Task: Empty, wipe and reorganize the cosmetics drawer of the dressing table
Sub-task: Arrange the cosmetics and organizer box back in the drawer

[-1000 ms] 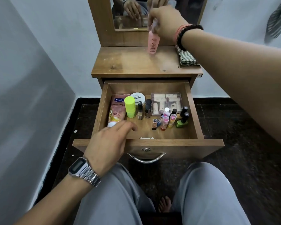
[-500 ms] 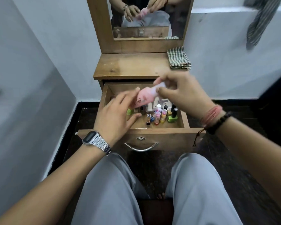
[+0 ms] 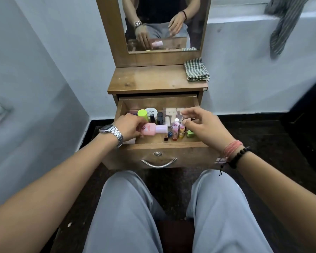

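Drawer (image 3: 164, 147) of cosmetics standing pulled open below the wooden surface (image 3: 153, 79): we are gripping a pink bottle (image 3: 151, 129) sideways in our left hand (image 3: 130, 127) above its front left, while our right hand (image 3: 204, 125) is hovering loose-fingered over the lip balms (image 3: 177, 129)

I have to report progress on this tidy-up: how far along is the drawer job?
Barely begun or near its end; I cannot tell. The drawer is open and crowded with cosmetics. The left hand holds a pink bottle over it; the right hand hovers open. The folded cloth lies on the tabletop.
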